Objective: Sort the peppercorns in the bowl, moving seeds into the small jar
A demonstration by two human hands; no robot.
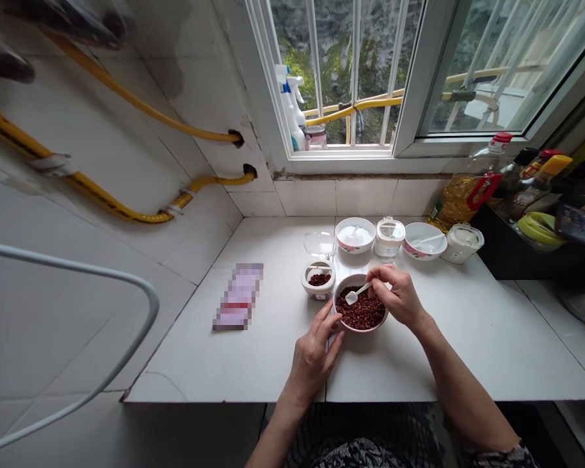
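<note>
A bowl (386,319) full of dark red peppercorns (363,313) stands on the white counter in front of me. My left hand (316,351) is curved against its left side, fingers and thumb gripping the rim. Above the peppercorns, my right hand (396,294) pinches the handle of a small white spoon (352,297); the spoon's scoop looks bare. Just behind my left fingers sits a small white seasoning jar (312,286), uncovered, with peppercorns inside. Its clear lid (320,244) appears to stand open behind it.
Along the back are a bowl of white grains (355,235), a lidded jar (390,235), a bowl with a white spoon (425,242) and another jar (463,243). An oil bottle (461,195) stands right. A blurred purple packet (238,296) lies left. A grey hose (149,299) curves at far left.
</note>
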